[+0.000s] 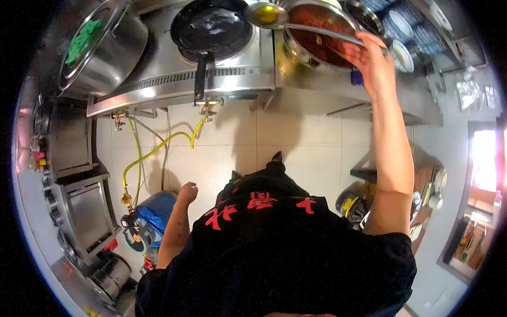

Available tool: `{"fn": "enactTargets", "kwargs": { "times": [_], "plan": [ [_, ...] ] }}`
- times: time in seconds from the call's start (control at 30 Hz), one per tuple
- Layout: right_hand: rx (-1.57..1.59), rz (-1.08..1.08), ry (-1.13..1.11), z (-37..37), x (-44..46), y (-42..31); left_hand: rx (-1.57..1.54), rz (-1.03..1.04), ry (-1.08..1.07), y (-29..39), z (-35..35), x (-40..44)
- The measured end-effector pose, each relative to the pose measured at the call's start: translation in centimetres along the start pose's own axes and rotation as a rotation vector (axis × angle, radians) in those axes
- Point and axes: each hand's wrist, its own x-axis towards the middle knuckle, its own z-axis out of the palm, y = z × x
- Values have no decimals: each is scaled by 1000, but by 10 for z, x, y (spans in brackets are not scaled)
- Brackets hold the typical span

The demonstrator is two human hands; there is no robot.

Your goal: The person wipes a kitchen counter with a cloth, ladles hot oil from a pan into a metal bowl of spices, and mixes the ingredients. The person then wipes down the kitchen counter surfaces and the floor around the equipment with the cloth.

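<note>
My right hand (373, 64) is closed round the handle of a metal ladle (266, 17), whose bowl holds yellow liquid. The ladle's bowl is up between the pan and the pot, and its handle crosses above a metal pot (291, 46) of dark red food. To the left, a black frying pan (186, 34) sits on the stove with a shiny wet patch inside and its handle pointing toward me. My left hand (188, 192) hangs low at my left side, away from the stove, with its fingers curled; nothing shows in it.
A large steel pot (119, 50) with green material inside stands at the stove's left end. Stacked bowls (400, 25) are at the back right. Yellow hoses (158, 142) run under the stove's front edge to a blue-covered cylinder (157, 211) on the floor.
</note>
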Motion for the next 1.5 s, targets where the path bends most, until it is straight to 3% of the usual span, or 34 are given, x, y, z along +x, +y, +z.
{"fn": "enactTargets", "kwargs": {
  "times": [0.1, 0.17, 0.23, 0.3, 0.33, 0.43, 0.47, 0.5, 0.53, 0.57, 0.6, 0.73, 0.87, 1.0, 1.1, 1.23, 1.27, 1.3, 1.37, 1.5],
  "plan": [
    [-55, 1, 35, -45, 11, -5, 166, -26, 80, -6, 4, -17],
    [-126, -51, 48, -73, 15, -9, 55, 57, 106, -44, 42, -15],
    [-241, -58, 74, -93, 14, -18, -34, 34, 103, -26, 51, -23],
    [-380, -84, 104, -104, 9, -23, -110, -92, 64, 54, 29, -58],
    [-476, -118, 105, -111, 8, -24, -72, -95, 1, 46, 39, -43],
    [-797, -278, 19, -133, 14, -14, 72, 72, 228, 41, 65, -11],
    [-861, -339, -3, -132, 16, -12, 132, 205, 194, 25, 73, 10],
    [-922, -394, -27, -128, 15, -8, -205, -181, 116, 79, 50, 0],
    [-1004, -492, -58, -123, 14, -5, 147, 102, 142, 64, 54, 20],
    [-1081, -593, -83, -116, 14, -3, -240, -75, 199, 102, 38, 9],
    [-1157, -701, -104, -109, 13, -4, -243, -51, 189, 98, 37, 22],
    [-1252, -734, -145, -80, -3, -15, -217, -1, 147, 99, 7, 53],
    [-1549, -870, -133, -66, -22, -1, -116, 23, 72, 90, -39, 69],
    [-544, -171, 422, -58, -25, 19, 6, 43, 18, 70, -84, 100],
    [-141, -170, 472, -20, -40, 14, 38, 62, 28, 60, -113, 107],
    [-148, -223, 266, 75, -46, 32, -17, 97, 6, 47, -144, 109],
    [-224, -257, 190, 104, -45, 44, 232, 368, 11, -7, -135, 145],
    [-367, -362, 108, 120, -37, 73, 96, 129, 17, 19, -148, 124],
    [-665, -641, 11, 171, -30, 114, 115, 112, 23, 8, -157, 117],
    [-771, -688, -311, 228, -12, 176, 142, 162, 91, -19, -162, 88]
  ]
}}
